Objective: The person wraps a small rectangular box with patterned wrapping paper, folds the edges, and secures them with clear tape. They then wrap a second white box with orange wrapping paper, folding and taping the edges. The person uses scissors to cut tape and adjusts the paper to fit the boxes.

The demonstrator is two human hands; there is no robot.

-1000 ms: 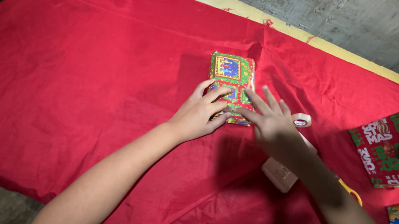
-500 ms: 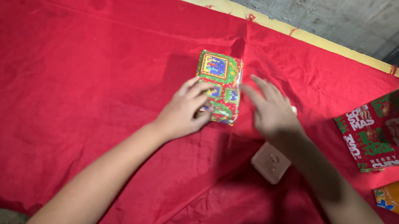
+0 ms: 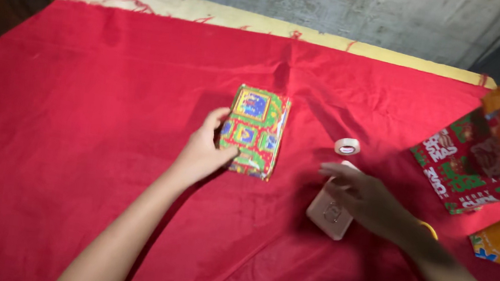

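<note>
Since the earlier frames, the right hand (image 3: 368, 201) has been pulling away from the small flat parcel wrapped in green, red and blue patterned paper (image 3: 252, 131) and is now lying right of centre, fingers loosely spread and gripping nothing, resting over the pale pink rectangular box (image 3: 328, 215). At the middle of the frame, the left hand (image 3: 203, 152) is pressing on the parcel's lower left edge, thumb on top, fingers curled at its side; whether they are tucking under it I cannot tell. Just above the right hand, a small white roll of tape (image 3: 347, 146) is lying flat, apart from both hands. Everything is resting on a red cloth (image 3: 78, 108) that is covering most of the frame. At the right edge, sheets of red, green and orange printed wrapping paper (image 3: 492, 162) are lying crumpled. Beside the right wrist, a yellow loop (image 3: 430, 228) is peeking out.
</note>
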